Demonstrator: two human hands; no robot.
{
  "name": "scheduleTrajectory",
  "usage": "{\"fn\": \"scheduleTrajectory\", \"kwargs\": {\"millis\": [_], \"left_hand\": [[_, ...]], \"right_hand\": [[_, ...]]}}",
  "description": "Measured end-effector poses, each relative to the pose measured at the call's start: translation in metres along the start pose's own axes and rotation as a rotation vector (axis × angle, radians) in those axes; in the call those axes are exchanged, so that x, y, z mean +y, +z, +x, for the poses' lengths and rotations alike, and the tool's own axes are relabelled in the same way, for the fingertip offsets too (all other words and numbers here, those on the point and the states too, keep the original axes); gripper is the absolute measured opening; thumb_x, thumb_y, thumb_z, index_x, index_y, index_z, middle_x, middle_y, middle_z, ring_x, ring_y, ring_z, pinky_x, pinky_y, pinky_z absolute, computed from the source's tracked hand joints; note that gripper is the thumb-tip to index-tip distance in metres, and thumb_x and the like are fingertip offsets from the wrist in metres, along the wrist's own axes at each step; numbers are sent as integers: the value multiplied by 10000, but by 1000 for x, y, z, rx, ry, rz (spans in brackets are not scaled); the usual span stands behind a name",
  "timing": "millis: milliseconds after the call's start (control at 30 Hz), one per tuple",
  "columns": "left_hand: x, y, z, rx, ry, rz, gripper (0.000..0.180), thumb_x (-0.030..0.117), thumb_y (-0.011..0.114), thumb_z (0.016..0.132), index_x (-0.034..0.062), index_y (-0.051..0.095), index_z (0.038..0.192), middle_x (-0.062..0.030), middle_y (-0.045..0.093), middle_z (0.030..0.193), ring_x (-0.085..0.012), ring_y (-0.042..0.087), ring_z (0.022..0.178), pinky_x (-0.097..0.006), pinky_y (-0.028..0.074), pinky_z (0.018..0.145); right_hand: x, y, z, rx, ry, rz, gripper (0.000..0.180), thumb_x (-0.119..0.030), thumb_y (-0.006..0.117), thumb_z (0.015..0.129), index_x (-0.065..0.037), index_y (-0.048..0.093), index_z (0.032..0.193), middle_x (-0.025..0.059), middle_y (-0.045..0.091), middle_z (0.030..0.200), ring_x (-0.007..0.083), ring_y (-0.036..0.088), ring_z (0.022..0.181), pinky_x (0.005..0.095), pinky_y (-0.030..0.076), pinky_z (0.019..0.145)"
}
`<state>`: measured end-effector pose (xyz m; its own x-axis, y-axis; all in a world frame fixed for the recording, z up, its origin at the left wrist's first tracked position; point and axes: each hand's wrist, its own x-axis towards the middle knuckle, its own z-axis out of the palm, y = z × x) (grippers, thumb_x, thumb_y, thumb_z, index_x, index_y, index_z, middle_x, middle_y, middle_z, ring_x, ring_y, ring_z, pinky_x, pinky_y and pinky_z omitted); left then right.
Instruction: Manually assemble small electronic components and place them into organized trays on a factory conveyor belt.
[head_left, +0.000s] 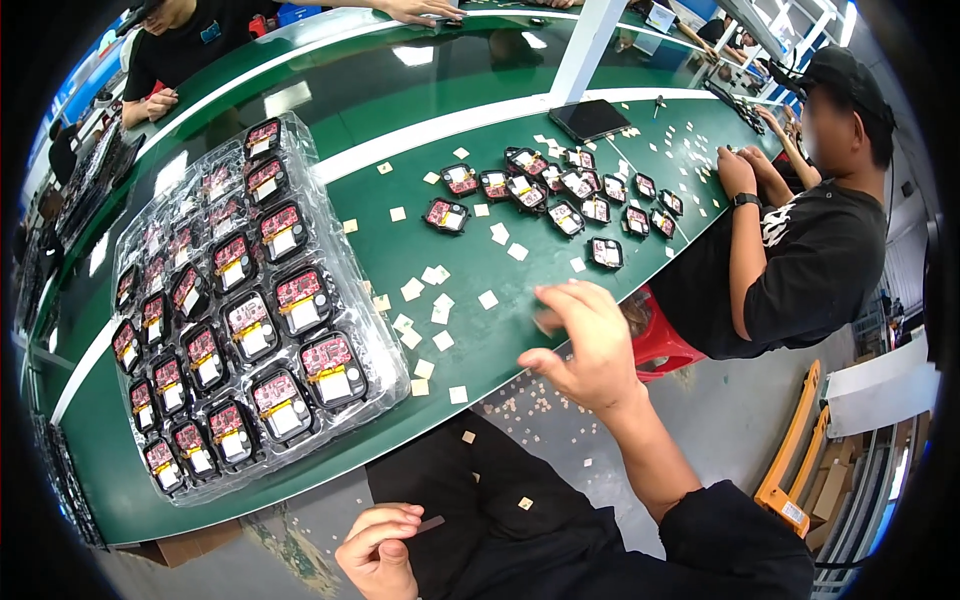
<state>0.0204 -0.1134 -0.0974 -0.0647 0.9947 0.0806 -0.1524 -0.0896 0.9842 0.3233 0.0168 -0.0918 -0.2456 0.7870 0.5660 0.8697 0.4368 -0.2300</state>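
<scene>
Low over my lap, my left hand (pixel 378 552) pinches a small thin strip (pixel 432 523) between thumb and fingertips. My right hand (pixel 588 345) is raised at the table's near edge, its thumb and fingers spread with nothing between them; the fingertips are slightly blurred. Beyond it lies a black-framed device half (pixel 605 252) with a red circuit board and a white block, close to a loose group of similar ones. Small pale square pieces (pixel 488 299) are scattered on the green tabletop (pixel 510 365). To the left, a clear plastic tray (pixel 352 290) holds rows of these device halves.
A co-worker in black (pixel 815 250) sits at the right on a red stool (pixel 660 340). Another person (pixel 190 50) is across the table. A dark flat tablet-like panel (pixel 590 120) lies near a white post (pixel 588 50). More squares lie on the floor and my lap.
</scene>
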Motion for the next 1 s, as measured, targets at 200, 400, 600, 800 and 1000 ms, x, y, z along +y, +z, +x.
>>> {"fn": "scheduleTrajectory", "kwargs": {"millis": [200, 400, 600, 800, 1000], "left_hand": [[-1, 0, -5, 23, -14, 1, 412, 335, 706, 994, -70, 680, 927, -201, 693, 1007, -314, 702, 953, -417, 567, 887], [0, 2, -6, 19, -25, -22, 404, 327, 710, 992, -72, 685, 934, -204, 695, 1014, -316, 703, 957, -414, 568, 886], [2, 6, -4, 35, -29, 0, 407, 328, 714, 990, -74, 687, 932, -201, 698, 1016, -303, 704, 942, -397, 569, 868], [6, 4, -5, 18, -102, 15, 431, 351, 702, 996, -76, 690, 935, -178, 691, 994, -258, 696, 868, -347, 573, 779], [6, 6, -4, -9, -85, -13, 449, 360, 688, 1005, -86, 691, 954, -180, 674, 988, -247, 688, 842, -364, 614, 696]], "right_hand": [[2, 0, 43, 8, -67, -80, 668, -523, 739, 877, 18, 618, 1249, 143, 672, 1006, 334, 644, 957, 440, 513, 872], [5, -2, 56, 20, 70, 41, 589, -509, 730, 899, -17, 637, 1210, 113, 632, 845, 306, 596, 763, 433, 476, 726], [9, 13, 72, -2, -5, -93, 551, -508, 718, 913, -28, 636, 1173, 120, 646, 858, 315, 614, 780, 424, 489, 726], [14, 24, 81, -58, 81, -48, 683, -605, 664, 919, -23, 565, 1264, 134, 675, 878, 307, 664, 830, 428, 532, 729], [12, 15, 90, -45, 193, -45, 641, -624, 666, 912, -49, 575, 1181, 120, 683, 724, 325, 699, 670, 421, 539, 582]]}}
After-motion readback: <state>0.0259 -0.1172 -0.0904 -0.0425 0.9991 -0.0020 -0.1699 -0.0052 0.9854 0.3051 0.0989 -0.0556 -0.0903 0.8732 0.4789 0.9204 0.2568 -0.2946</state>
